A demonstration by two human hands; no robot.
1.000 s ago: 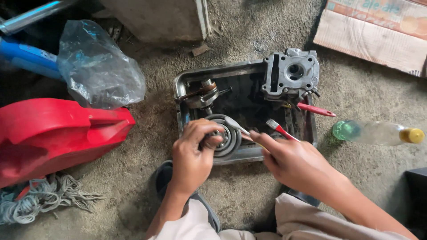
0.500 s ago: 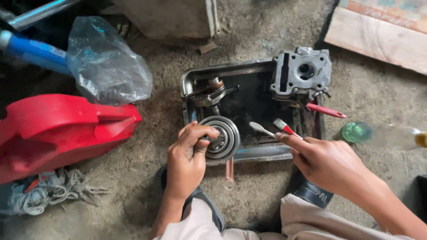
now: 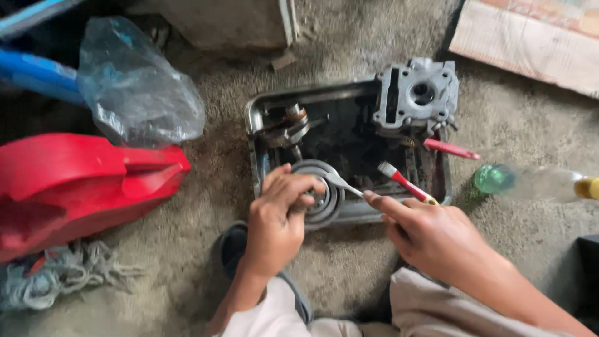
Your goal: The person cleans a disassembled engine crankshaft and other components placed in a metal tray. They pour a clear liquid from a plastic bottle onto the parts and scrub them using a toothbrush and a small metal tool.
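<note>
- Your left hand (image 3: 274, 221) closes over a round, ribbed metal disc (image 3: 324, 193) at the near edge of a grimy metal tray (image 3: 254, 134), thumb and fingers curled on its rim and face.
- Your right hand (image 3: 437, 240) grips a thin metal tool (image 3: 342, 184), forefinger stretched along the shaft; the tip touches the disc just past your left thumb.
- The disc sits half in the tray, leaning on its front wall, partly hidden by your left fingers.
- A red-handled brush (image 3: 405, 184) lies in the tray just beside your right forefinger, its pale head pointing away from you; whether your hand touches it, you cannot tell.
- At the tray's far right corner stands a grey cast cylinder block (image 3: 415, 97), bore facing up.
- A crank-like steel part (image 3: 290, 125) rests at the far left inside the tray, on dark, oily residue.
- A second red handle (image 3: 450, 148) pokes over the tray's right wall, below the block.
- To the right of the tray, a clear plastic bottle (image 3: 530, 182) lies on its side on the floor, green at one end, yellow at the other.
- On the left, a red plastic panel (image 3: 81, 181) lies on the ground, with a crumpled clear bag (image 3: 134, 87) behind it and blue tubing (image 3: 37, 72) further back.
- A tangle of grey rags (image 3: 56, 281) sits near the panel's front edge.
- Cardboard (image 3: 530, 43) lies at top right.
- You sit on rough, sandy concrete, knees in pale trousers (image 3: 430, 306) below your hands.
</note>
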